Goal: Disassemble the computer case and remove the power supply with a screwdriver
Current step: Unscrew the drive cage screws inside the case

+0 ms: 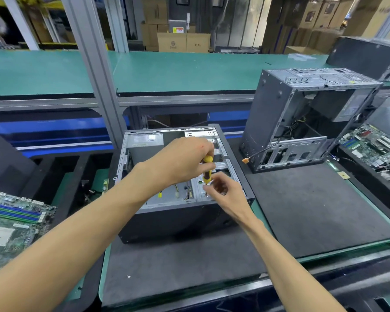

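An open black computer case (167,221) lies on its side on the dark mat, its interior facing up. The power supply (144,143) sits in its far left corner. My left hand (180,161) grips the top of a yellow-handled screwdriver (208,170), held upright over the drive bay at the case's right side. My right hand (223,190) pinches the screwdriver's lower end near the tip, just above the metal bay. The tip itself is hidden by my fingers.
A second stripped case (302,122) stands to the right on the mat. Motherboards lie at the far right (374,145) and at the left (11,219). An aluminium frame post (97,70) rises behind the case. A green bench (189,70) runs behind.
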Demonstrator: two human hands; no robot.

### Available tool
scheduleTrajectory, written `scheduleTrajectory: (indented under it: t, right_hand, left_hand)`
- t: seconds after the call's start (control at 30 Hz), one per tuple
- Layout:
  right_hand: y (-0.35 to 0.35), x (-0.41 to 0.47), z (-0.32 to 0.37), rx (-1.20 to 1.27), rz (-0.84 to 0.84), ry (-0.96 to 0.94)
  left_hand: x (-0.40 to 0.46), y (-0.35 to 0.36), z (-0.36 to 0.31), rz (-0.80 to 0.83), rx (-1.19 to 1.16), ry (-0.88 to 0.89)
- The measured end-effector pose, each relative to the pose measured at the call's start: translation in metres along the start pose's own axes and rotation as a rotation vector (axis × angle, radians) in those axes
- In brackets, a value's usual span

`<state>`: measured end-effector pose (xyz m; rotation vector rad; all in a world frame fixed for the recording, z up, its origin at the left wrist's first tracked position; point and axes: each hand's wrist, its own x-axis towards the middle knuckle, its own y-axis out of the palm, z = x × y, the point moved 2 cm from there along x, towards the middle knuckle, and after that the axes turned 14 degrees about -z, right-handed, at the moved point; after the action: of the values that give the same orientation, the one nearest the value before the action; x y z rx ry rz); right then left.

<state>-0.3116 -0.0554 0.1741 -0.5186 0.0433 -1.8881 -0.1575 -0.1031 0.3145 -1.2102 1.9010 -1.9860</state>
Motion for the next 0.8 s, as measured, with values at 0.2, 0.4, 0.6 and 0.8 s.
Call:
scheduleTrajectory:
  t: [0.2,0.4,0.6,0.8]
  right_hand:
    - [0.001,0.000,0.001,0.037,-0.011,-0.014]
    - [0.000,0.000,0.001,0.035,-0.029,0.007]
    - [-0.001,0.001,0.005,0.035,0.003,0.025]
    - [-0.001,0.001,0.004,0.073,-0.024,0.050]
  left_hand:
    - [-0.001,0.005,0.001,-0.079,0.215,-0.067]
    - [-0.007,-0.001,-0.004,0.006,-0.275,0.024]
    - [0.005,-0.001,-0.003,-0.024,-0.111,-0.005]
    - [0.008,0.006,-0.003,-0.021,-0.162,0.020]
